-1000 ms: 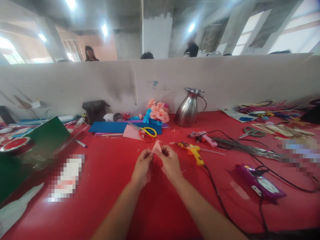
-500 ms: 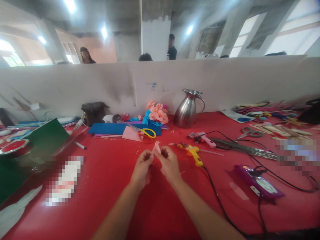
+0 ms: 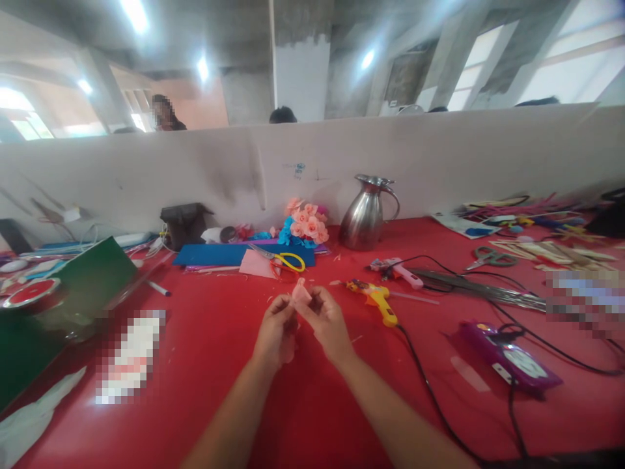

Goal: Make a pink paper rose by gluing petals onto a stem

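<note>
A small folded piece of pink paper (image 3: 301, 292) is pinched between my two hands over the red table (image 3: 209, 365). My left hand (image 3: 277, 329) closes on its left side, and my right hand (image 3: 326, 322) grips its right side with thumb and fingers. Just beyond lie scissors with yellow and red handles (image 3: 291, 262), resting on a pink sheet (image 3: 258, 263) and a blue sheet (image 3: 215, 255). Behind them stands a bunch of pink flowers (image 3: 310, 221) with blue ones beneath. To the right of my hands is a yellow glue gun (image 3: 383, 305).
A steel jug (image 3: 364, 215) stands by the white partition (image 3: 205, 169). On the right are a pink glue gun (image 3: 407, 276), grey-handled scissors (image 3: 493, 256), a purple power box (image 3: 510, 361) and trailing cords. Green sheets (image 3: 92, 280) and a tape roll (image 3: 32, 292) lie left.
The pink paper has turned and shifted slightly left between my fingers, showing a broader face. A standing person beyond the partition is no longer visible.
</note>
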Available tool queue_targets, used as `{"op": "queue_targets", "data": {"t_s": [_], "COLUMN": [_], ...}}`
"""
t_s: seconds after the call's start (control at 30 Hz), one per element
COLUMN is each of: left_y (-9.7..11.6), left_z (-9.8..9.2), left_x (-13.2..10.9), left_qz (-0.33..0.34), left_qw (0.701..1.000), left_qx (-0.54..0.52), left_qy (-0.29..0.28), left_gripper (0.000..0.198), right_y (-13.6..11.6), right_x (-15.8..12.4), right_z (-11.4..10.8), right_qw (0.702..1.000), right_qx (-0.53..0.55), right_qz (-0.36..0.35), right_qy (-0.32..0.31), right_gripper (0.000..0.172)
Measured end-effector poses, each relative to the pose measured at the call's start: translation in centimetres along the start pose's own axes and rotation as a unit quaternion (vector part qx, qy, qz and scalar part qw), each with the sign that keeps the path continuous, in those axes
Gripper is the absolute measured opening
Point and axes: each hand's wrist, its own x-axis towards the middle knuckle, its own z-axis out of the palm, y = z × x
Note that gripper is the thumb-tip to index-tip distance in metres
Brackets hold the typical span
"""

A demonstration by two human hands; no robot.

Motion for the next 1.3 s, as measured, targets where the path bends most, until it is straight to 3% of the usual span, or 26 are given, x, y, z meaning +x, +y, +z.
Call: {"op": "queue_targets", "data": {"t_s": [0.27,0.4,0.53,0.7,0.9,1.03,1.17,1.3], "left_y": [0.5,0.6,0.5,0.4,0.6,0.5,0.2,0.6], "left_z": [-0.6,-1.1,-1.6,-1.6,-1.1,-0.9,-0.5,0.0], "left_x": [0.4,0.6,0.8,1.0,0.8,0.8,0.6,0.1], "left_qz": [-0.047,-0.107,-0.113,-0.117,-0.139,-0.135,-0.093,-0.044], "left_qw": [0.992,0.980,0.976,0.978,0.982,0.983,0.992,0.996], "left_qx": [-0.098,-0.128,-0.153,-0.144,-0.122,-0.119,-0.090,-0.074], "left_qy": [-0.071,-0.105,-0.111,-0.095,-0.034,-0.042,0.003,0.039], "left_gripper": [0.017,0.012,0.010,0.010,0.008,0.006,0.016,0.022], "right_y": [-0.1,-0.5,-1.3,-0.9,0.2,0.2,0.2,0.3], "right_x": [-0.2,-0.1,-0.4,-0.5,-0.2,-0.1,-0.1,-0.1], "right_z": [-0.4,-0.2,0.2,0.5,0.2,0.1,-0.1,-0.3], "right_qw": [0.994,0.989,0.987,0.994,0.997,0.994,0.991,0.990], "right_qx": [0.106,0.123,0.115,0.061,-0.057,-0.108,-0.129,-0.141], "right_qz": [0.026,0.062,0.084,0.078,0.041,-0.006,-0.022,0.002], "right_qy": [-0.017,-0.058,-0.071,-0.044,-0.043,-0.033,-0.005,-0.022], "right_gripper": [0.025,0.016,0.019,0.019,0.011,0.011,0.013,0.016]}}
